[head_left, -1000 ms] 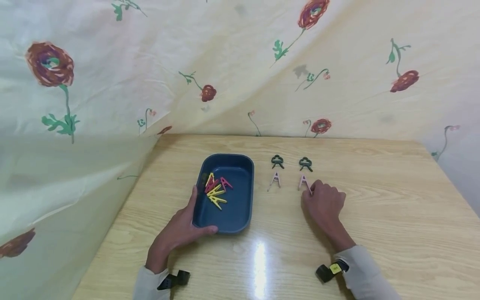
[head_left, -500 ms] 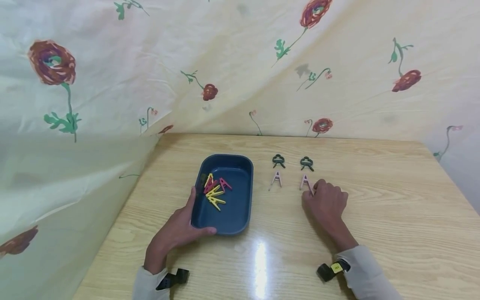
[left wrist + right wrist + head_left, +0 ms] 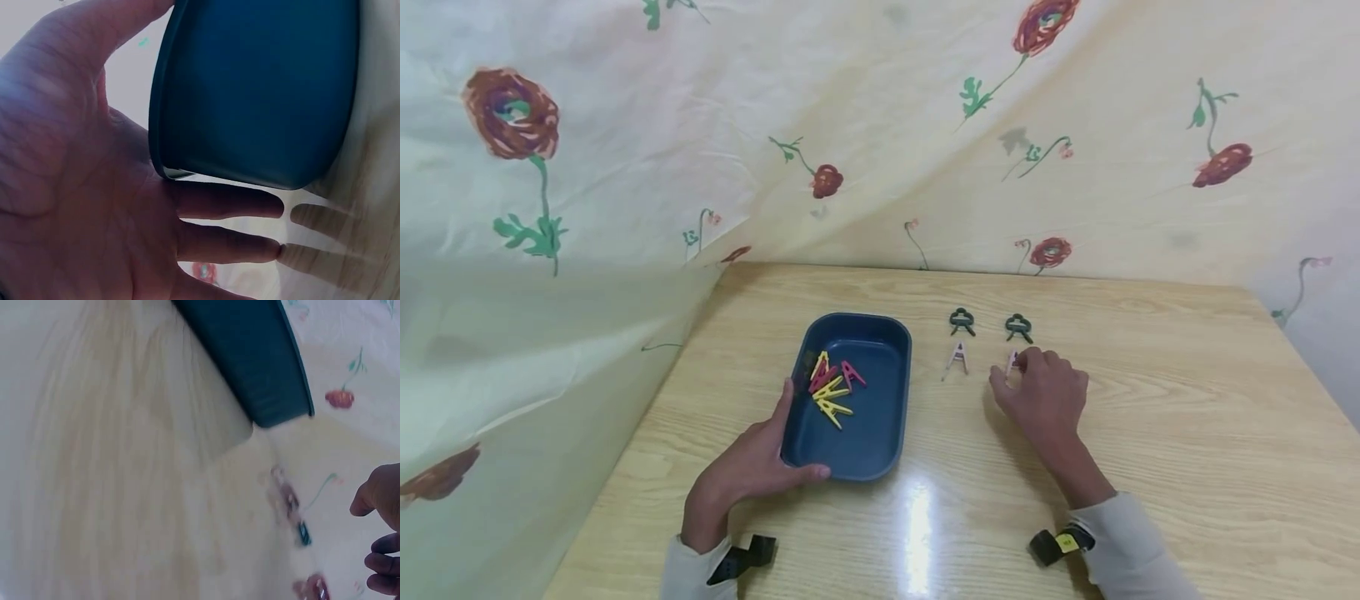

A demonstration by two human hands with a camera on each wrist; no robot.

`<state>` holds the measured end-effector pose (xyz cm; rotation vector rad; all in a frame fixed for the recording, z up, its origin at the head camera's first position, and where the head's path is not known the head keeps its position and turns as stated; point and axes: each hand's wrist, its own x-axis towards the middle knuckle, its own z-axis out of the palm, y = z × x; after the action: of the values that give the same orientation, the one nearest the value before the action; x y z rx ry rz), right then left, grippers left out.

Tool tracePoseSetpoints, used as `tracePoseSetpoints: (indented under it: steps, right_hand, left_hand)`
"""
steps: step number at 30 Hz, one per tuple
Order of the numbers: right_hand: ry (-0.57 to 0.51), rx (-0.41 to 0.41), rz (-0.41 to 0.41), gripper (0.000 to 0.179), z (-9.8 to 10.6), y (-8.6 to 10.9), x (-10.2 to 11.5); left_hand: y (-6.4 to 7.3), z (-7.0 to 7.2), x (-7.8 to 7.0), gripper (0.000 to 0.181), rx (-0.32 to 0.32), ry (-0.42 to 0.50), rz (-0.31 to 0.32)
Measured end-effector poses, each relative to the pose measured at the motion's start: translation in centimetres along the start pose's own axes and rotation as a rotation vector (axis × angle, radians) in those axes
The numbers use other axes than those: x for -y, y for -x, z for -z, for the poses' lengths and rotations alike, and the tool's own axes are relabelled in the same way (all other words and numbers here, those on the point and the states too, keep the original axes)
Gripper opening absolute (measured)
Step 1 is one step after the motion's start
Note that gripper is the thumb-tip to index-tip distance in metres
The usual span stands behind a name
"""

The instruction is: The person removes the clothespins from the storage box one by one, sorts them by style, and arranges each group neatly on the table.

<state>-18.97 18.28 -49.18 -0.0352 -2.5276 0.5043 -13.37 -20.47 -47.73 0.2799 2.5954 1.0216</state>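
Note:
My left hand (image 3: 752, 458) rests against the near left corner of a dark blue tray (image 3: 907, 392). Its straight fingers lie along the outer wall and its thumb along the near side, as the left wrist view also shows. Several small plastic pegs lie in the tray, among them a yellow peg (image 3: 833, 411) and a red peg (image 3: 852, 373). Over a lilac peg (image 3: 1011, 363) is my right hand (image 3: 1047, 396), thumb and forefinger apart on either side of it; the hand hides part of that peg. A second lilac peg (image 3: 958, 358) lies left of it.
Behind the lilac pegs, two dark green clips sit side by side, a left clip (image 3: 962, 322) and a right clip (image 3: 1018, 327). All lie on a wooden table (image 3: 1187, 417). A flowered cloth (image 3: 880, 108) hangs at the back and left.
My right thumb has moved off the lilac peg's leg and apart from the forefinger; the hand has shifted slightly forward over the peg. My left hand stays at the tray.

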Motion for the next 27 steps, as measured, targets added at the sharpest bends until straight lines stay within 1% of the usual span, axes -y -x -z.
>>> tracePoseSetpoints:
  steps: [3, 6, 13, 16, 18, 19, 24, 27]
  right_hand:
    - [-0.025, -0.023, 0.032, 0.034, 0.3, 0.0, 1.5]
    - [-0.058, -0.043, 0.085, 0.034, 0.3, -0.1, 3.3]
    - [-0.167, -0.064, 0.294, 0.028, 0.8, 0.7, 8.8]
    - [-0.203, -0.04, 0.333, 0.026, 0.8, 1.1, 11.1]
    - [-0.215, 0.0, 0.342, 0.026, 0.7, 1.2, 12.3]
    - [-0.222, 0.034, 0.343, 0.026, 0.5, 1.2, 12.9]
    - [-0.263, 0.245, 0.351, 0.026, -0.8, 1.1, 15.3]
    - [-0.303, 0.334, 0.355, 0.028, -1.8, 0.9, 16.3]
  left_hand:
    - [0.1, 0.1, -0.1, 0.129, 0.005, 0.0, 0.011]
    - [0.3, 0.3, -0.2, 0.13, 0.01, 0.01, 0.019]
    - [1.0, 0.5, 0.0, 0.134, 0.007, 0.029, 0.023]
    - [1.1, 0.3, 0.1, 0.134, 0.004, 0.023, 0.018]
    - [1.2, 0.2, 0.0, 0.133, 0.002, 0.018, 0.019]
    - [1.1, 0.2, 0.0, 0.133, 0.002, 0.017, 0.02]
    - [1.2, 0.2, -0.2, 0.133, 0.005, 0.007, 0.029]
    - [1.2, 0.4, -0.3, 0.133, 0.006, -0.002, 0.026]
